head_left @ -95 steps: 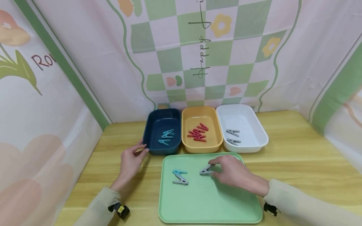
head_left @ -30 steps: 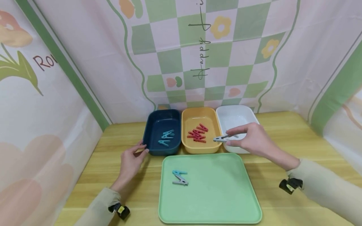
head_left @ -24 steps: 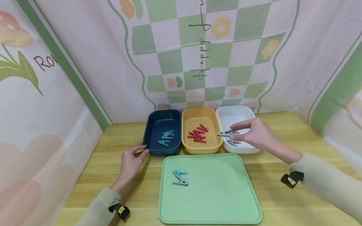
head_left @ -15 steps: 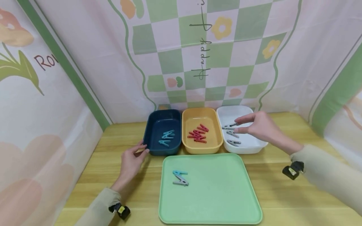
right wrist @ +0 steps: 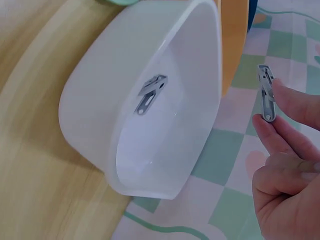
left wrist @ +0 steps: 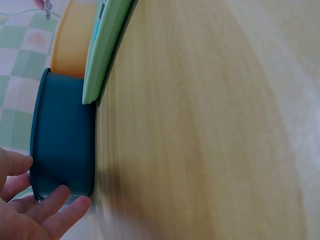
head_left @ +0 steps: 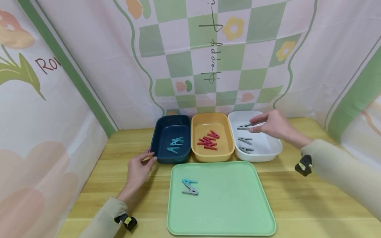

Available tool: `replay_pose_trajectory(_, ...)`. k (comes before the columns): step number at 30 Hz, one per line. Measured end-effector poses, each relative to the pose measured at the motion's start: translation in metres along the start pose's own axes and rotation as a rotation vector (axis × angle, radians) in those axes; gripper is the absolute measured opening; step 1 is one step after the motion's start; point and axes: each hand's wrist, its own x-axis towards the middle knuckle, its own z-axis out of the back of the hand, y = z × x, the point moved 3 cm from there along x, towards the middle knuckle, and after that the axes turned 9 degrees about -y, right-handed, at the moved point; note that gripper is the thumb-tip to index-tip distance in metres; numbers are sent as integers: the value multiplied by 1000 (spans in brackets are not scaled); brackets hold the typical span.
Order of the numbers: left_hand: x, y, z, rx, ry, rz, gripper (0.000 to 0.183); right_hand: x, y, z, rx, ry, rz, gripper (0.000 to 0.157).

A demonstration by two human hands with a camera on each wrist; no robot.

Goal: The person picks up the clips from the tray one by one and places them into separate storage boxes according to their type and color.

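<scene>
My right hand (head_left: 275, 125) pinches a grey clothespin (head_left: 243, 127) between thumb and fingertips, over the far part of the white bin (head_left: 268, 153). The right wrist view shows this clothespin (right wrist: 266, 92) held clear of the bin's floor. Two more grey clothespins (head_left: 245, 140) lie inside that bin. My left hand (head_left: 138, 172) touches the near left corner of the dark blue bin (head_left: 169, 159) with extended fingers; the left wrist view shows the fingers (left wrist: 50, 207) against its outer wall. On the green tray (head_left: 220, 228) lie a light blue clothespin (head_left: 189, 181) and a grey clothespin (head_left: 190, 190), touching.
Between the other bins stands a yellow bin (head_left: 212, 158) with several red clothespins (head_left: 208, 141). Several teal clothespins (head_left: 175, 142) lie in the dark blue bin. A printed curtain (head_left: 208, 66) hangs right behind the bins on the wooden table (head_left: 309, 198).
My right hand has lifted the grey clothespin from the tray and carried it over the white bin, then farther back and slightly right. My left hand has stayed at the dark blue bin.
</scene>
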Motion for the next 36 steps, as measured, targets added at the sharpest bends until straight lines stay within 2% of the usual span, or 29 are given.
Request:
replay_pose_trajectory(17, 0, 0, 0, -16, 2, -5, 26, 30, -20, -17, -13, 118, -30, 51)
replay_pose_trajectory(27, 0, 0, 0, -10, -2, 7, 25, 41, -37, -26, -23, 127, -10, 44)
replay_pose_trajectory(36, 1, 1, -1, -16, -14, 2, 26, 48, -40, -28, -57, 129, -15, 41)
